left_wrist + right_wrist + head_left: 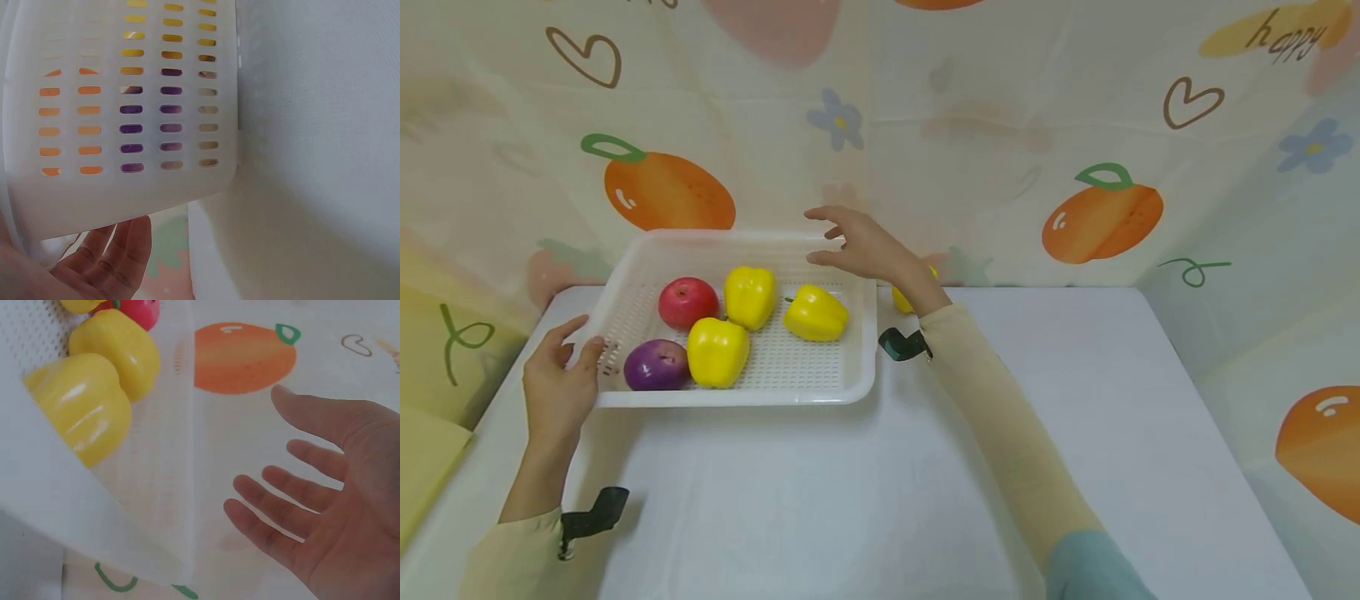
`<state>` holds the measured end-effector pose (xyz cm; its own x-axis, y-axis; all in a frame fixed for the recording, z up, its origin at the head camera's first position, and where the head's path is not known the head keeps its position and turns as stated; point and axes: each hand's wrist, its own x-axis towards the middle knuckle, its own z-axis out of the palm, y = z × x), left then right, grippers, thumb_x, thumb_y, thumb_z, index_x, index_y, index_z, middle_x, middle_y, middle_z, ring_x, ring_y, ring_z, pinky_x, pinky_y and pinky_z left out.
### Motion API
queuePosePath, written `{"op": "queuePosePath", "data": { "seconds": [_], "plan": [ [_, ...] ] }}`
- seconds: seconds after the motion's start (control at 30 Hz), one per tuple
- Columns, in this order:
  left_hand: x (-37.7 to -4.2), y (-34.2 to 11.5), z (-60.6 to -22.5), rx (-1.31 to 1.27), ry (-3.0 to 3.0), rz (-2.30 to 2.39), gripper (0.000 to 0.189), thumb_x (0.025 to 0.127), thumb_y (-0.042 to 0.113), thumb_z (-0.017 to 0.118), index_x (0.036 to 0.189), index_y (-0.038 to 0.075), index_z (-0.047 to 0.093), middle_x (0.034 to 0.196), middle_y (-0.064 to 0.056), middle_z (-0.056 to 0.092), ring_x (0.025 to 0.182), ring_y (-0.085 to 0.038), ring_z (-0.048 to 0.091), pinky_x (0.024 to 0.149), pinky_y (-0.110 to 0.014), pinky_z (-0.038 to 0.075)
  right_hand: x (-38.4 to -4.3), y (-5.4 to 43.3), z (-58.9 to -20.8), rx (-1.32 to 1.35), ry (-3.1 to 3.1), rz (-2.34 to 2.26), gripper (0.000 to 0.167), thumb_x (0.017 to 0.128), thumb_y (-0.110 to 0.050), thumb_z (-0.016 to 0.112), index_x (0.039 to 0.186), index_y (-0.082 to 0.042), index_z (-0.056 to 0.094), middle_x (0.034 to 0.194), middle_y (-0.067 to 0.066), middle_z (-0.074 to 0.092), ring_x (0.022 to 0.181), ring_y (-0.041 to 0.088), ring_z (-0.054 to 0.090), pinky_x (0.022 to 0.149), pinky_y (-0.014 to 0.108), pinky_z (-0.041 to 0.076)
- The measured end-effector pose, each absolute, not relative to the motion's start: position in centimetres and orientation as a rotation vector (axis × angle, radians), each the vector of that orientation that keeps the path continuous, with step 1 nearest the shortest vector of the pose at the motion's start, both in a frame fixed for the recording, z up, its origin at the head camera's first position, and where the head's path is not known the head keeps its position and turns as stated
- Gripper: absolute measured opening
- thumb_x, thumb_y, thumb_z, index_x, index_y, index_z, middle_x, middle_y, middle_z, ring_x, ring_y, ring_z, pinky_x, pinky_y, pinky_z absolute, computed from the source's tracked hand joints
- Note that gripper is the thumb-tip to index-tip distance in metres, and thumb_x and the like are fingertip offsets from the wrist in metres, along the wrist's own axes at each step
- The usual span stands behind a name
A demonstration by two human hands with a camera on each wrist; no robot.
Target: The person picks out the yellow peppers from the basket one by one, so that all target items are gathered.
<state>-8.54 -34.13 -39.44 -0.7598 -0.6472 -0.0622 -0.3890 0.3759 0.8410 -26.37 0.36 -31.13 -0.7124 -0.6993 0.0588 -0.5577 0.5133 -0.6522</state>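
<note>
A white perforated plastic basket (790, 398) is on the left part of the table. Inside it lie three yellow bell peppers (718, 352), a red round fruit (688, 303) and a glossy purple round vegetable (657, 365). My left hand (559, 383) grips the basket's left rim, its thumb at the edge; in the left wrist view the fingers (128, 256) are beside the basket's wall. Over the back right corner, my right hand (865, 242) is spread and holds nothing. In the right wrist view its fingers (269, 528) stand apart from the basket.
Another yellow item (902, 300), partly hidden by the right wrist, sits on the table right of the basket. A white cloth covers the table (1075, 400). Behind it hangs a curtain (970, 150) printed with oranges, hearts and flowers. Black camera mounts (595, 512) are on both wrists.
</note>
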Motion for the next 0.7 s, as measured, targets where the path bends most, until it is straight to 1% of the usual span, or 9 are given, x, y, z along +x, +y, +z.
{"op": "queuePosePath", "data": {
  "seconds": [0.17,0.4,0.53,0.7],
  "plan": [
    [-8.6,-34.3,-39.5,0.925,-2.367,-1.318,0.048,0.100,0.026,0.052,0.147,0.025,0.046,0.155,-0.005,0.036,0.143,-0.025,0.030,0.113,-0.049,0.026,-26.5,-0.5,-31.1,-1.062,2.523,-0.970,0.064,0.094,-0.027,0.067,0.149,-0.008,0.039,0.151,0.009,0.041,0.124,0.025,0.053,0.099,0.030,0.044],
    [-8.6,-34.3,-39.5,0.919,-2.360,-1.333,0.048,0.100,0.026,0.052,0.147,0.024,0.046,0.155,-0.005,0.036,0.143,-0.025,0.030,0.113,-0.049,0.026,-26.4,-2.1,-31.8,-1.002,2.491,-0.816,0.065,0.095,-0.029,0.066,0.149,-0.006,0.037,0.151,0.012,0.042,0.128,0.030,0.050,0.104,0.034,0.040],
    [-8.6,-34.4,-39.6,0.917,-2.358,-1.326,0.048,0.100,0.026,0.052,0.147,0.024,0.047,0.155,-0.005,0.037,0.142,-0.024,0.031,0.114,-0.047,0.026,-26.1,-3.3,-32.0,-0.909,2.482,-0.639,0.066,0.094,-0.034,0.065,0.149,-0.007,0.039,0.149,0.012,0.044,0.132,0.026,0.046,0.107,0.034,0.037],
    [-8.6,-34.3,-39.6,0.912,-2.330,-1.345,0.047,0.099,0.025,0.054,0.146,0.025,0.049,0.154,-0.003,0.038,0.142,-0.022,0.032,0.114,-0.045,0.027,-25.5,-4.7,-32.3,-0.794,2.446,-0.478,0.070,0.093,-0.039,0.065,0.151,-0.013,0.036,0.152,0.007,0.041,0.135,0.021,0.041,0.109,0.034,0.035]
  ]
}}
